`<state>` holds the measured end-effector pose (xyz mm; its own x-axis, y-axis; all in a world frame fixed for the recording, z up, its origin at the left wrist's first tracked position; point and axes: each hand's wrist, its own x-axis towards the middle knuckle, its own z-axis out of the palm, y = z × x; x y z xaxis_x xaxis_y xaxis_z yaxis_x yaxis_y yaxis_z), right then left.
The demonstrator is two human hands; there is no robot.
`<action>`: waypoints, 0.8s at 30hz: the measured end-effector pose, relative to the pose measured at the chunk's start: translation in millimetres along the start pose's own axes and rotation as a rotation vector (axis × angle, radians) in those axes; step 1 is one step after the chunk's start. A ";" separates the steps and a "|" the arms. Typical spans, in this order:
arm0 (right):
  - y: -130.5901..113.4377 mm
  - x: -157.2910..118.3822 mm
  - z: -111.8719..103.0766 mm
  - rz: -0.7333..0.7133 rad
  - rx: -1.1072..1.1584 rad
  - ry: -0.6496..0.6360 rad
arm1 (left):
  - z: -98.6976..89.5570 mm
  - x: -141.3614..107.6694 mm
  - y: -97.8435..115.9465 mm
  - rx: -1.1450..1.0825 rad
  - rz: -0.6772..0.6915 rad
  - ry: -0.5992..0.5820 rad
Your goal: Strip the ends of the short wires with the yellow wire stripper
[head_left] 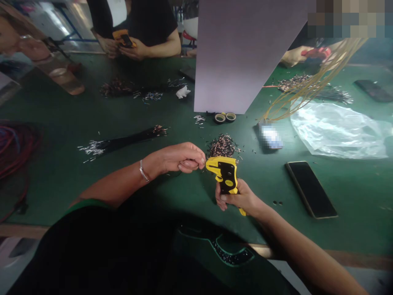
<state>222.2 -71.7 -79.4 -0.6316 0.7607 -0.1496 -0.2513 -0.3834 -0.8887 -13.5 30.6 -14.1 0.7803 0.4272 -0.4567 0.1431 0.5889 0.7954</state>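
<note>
Your right hand (242,197) is gripping the yellow-and-black wire stripper (227,174) by its handles, fingers wrapped around them. The tool is sitting in front of your body, its nose pointing toward your left hand (181,157). It is probably handling as light, stiff and slightly smooth; the handles are offering the surest hold, clear of the nose. A phone (310,189) is lying to the right.

Your left hand is pressing thumb and fingertips together right at the nose; whether they are pinching a wire cannot be told.

Just beyond the stripper, a pile of clippings (222,144) is resting on the green table (178,123). Farther left, a bundle of black wires (132,138) is lying apart from both hands. These wires are likely behaving as light and flexible, best taken singly near an end.

Beyond the pile, two tape rolls (220,119) are lying by a pale panel (239,53). Across the table, a co-worker's hands (135,50) are holding an orange-yellow tool (123,37).
</note>
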 end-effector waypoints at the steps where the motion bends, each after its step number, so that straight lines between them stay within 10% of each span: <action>1: 0.4 -0.1 0.8 0.001 0.007 0.007 | 0.3 -0.1 0.9 0.019 0.004 0.009; 24: 4.9 7.8 -5.1 -0.066 0.121 0.086 | 6.3 2.9 -2.2 0.159 0.140 0.233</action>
<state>219.8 -65.0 -87.1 -0.5469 0.8264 -0.1343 -0.3799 -0.3879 -0.8398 -7.7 26.2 -14.7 0.6412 0.6534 -0.4024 0.1515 0.4063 0.9011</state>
